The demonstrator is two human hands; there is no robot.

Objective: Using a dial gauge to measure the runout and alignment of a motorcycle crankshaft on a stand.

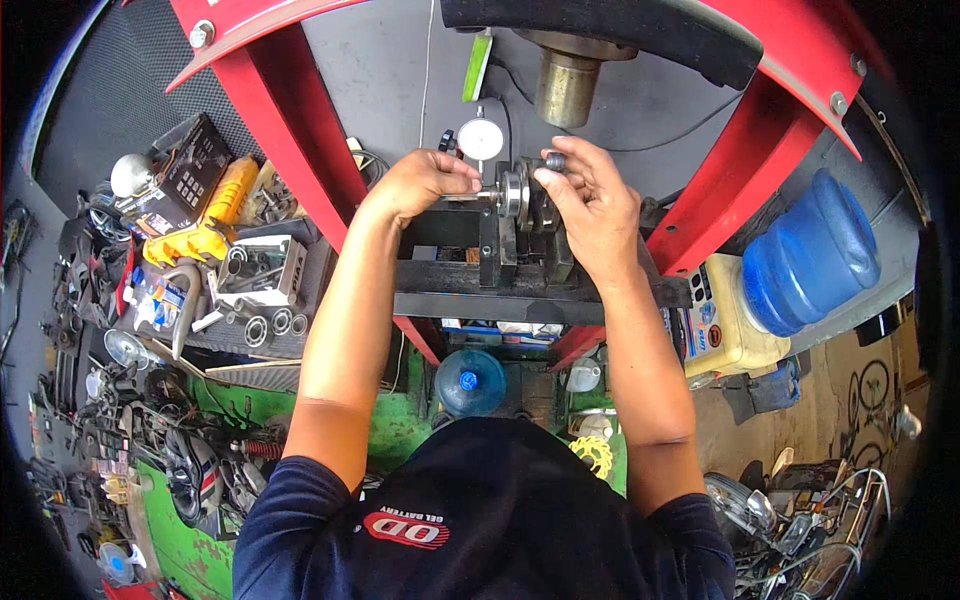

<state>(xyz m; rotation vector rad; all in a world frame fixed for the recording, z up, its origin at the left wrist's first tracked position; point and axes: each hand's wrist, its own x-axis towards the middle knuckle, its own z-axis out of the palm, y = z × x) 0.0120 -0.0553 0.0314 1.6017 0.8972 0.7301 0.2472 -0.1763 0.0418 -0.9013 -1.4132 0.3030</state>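
**Both hands on a crankshaft in a red press frame**

Nearest the camera is the person's dark blue shirt, from which both bare forearms rise to the middle of the view. There a steel crankshaft sits across a black stand between the legs of the red press frame. The right hand is curled around the crankshaft's right end, fingertips pinching the small dark stub there. The left hand is closed loosely at the shaft's left end, thumb and fingers touching it. Just above the crankshaft stands a round white dial gauge, with the press ram higher up. To the left, the cluttered worktop carries bearings and a yellow power tool. To the right, a blue water bottle lies on a cream dispenser.
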